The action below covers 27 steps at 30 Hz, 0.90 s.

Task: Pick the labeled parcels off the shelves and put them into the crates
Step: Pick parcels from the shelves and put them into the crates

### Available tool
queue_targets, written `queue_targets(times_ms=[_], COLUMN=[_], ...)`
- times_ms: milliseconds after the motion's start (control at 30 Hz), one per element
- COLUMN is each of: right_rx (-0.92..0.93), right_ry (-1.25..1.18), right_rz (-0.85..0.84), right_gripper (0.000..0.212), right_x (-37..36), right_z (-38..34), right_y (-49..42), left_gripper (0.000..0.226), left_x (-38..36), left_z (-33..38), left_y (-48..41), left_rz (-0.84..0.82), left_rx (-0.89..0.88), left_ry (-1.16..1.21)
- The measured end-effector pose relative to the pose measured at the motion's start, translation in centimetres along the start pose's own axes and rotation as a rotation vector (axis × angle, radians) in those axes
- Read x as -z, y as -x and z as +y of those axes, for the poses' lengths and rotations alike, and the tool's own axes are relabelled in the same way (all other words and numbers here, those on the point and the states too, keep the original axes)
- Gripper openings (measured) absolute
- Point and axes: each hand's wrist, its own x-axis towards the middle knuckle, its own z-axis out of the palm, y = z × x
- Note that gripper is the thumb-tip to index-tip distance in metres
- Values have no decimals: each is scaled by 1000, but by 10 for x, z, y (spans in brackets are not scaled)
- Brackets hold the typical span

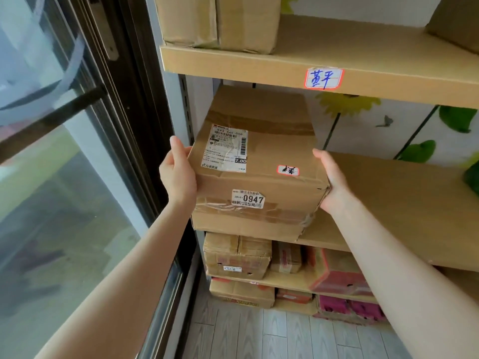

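Observation:
A brown cardboard parcel (269,151) with a white shipping label, a small red-edged handwritten sticker and a tag reading 0947 sits at the left end of the middle shelf (388,203), its front overhanging the shelf edge. My left hand (177,174) grips its left side, thumb on the top edge. On the opposite side, my right hand (331,182) holds the front right corner, its fingers hidden behind the box. No crate is in view.
The upper shelf (363,71) carries a handwritten red-edged label and brown boxes (220,22). Lower shelves hold several cardboard and pink boxes (337,275). A dark-framed glass door (77,151) stands close on the left. Grey plank floor (259,332) lies below.

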Motion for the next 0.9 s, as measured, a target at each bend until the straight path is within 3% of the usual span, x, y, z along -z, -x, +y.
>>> queue_targets(times_ms=[433, 800, 900], right_rx=[24, 9, 22], right_ry=[-33, -88, -130], right_rz=[62, -37, -139], right_gripper=[37, 45, 53], right_x=[9, 4, 9], right_z=[8, 9, 14], right_y=[-6, -22, -23], left_gripper=[50, 46, 48], left_x=[-6, -10, -5], left_z=[-2, -10, -24], left_y=[-1, -11, -3], left_rz=[50, 148, 195], left_rx=[-6, 31, 40], left_ry=[60, 75, 91])
